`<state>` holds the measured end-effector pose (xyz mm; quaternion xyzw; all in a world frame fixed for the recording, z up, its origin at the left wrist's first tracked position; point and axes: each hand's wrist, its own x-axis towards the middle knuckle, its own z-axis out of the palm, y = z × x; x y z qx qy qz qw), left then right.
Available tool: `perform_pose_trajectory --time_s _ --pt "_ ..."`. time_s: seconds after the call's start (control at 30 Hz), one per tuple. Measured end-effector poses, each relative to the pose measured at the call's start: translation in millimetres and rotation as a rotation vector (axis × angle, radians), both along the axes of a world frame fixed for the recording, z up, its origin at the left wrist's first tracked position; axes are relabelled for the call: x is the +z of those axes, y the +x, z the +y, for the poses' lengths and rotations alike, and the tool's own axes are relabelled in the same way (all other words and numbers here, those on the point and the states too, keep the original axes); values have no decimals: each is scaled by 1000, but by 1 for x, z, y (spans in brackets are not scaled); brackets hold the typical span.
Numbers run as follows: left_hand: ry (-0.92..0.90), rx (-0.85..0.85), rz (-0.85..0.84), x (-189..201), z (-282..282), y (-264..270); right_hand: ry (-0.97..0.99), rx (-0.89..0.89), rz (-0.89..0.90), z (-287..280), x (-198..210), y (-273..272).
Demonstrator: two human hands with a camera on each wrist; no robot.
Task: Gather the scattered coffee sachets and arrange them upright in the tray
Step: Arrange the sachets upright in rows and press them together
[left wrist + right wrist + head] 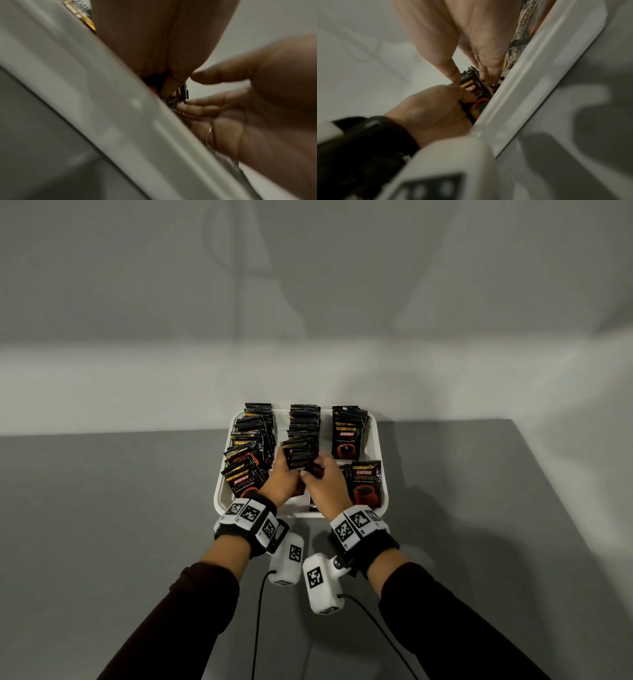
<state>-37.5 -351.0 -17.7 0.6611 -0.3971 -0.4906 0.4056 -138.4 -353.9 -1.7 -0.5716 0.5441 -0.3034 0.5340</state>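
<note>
A white tray (219, 494) on the grey table holds three rows of black coffee sachets: a left row (246, 453), a middle row (305, 419) and a right row (349, 433), standing or leaning. One sachet (365, 482) stands alone at the tray's front right. Both hands meet over the tray's middle on a small bundle of sachets (301, 451). My left hand (286, 460) grips it from the left, its thumb on the front sachet (473, 86). My right hand (317, 465) pinches the same bundle from the right. The bundle's lower part is hidden behind the tray rim (530, 83).
The tray sits near the table's back edge, close to a pale wall. The table's right edge (513, 422) lies beyond the tray. Bare grey tabletop (102, 525) spreads to the left and front. White camera units (320, 580) with black cables hang under both wrists.
</note>
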Motion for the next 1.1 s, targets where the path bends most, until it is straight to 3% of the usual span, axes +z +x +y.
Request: perform_pose_trajectory --time_s 0.27,0.43,0.67,0.77,0.93,1.1 --pt "4 147 123 0 -2 8 18 -21 -14 2 -4 0" --pt "44 91 150 -5 -5 15 65 89 -87 2 0 -1" --pt "-35 -108 -121 -5 -5 27 135 192 -38 -4 3 -10" --pt "-55 -101 -121 -2 -7 28 145 216 -111 -4 1 -14" --pt "-39 -124 -177 -2 -8 28 84 232 -63 -5 3 -26" --pt "-78 -100 -214 -4 -4 39 -185 39 127 -11 19 -64"
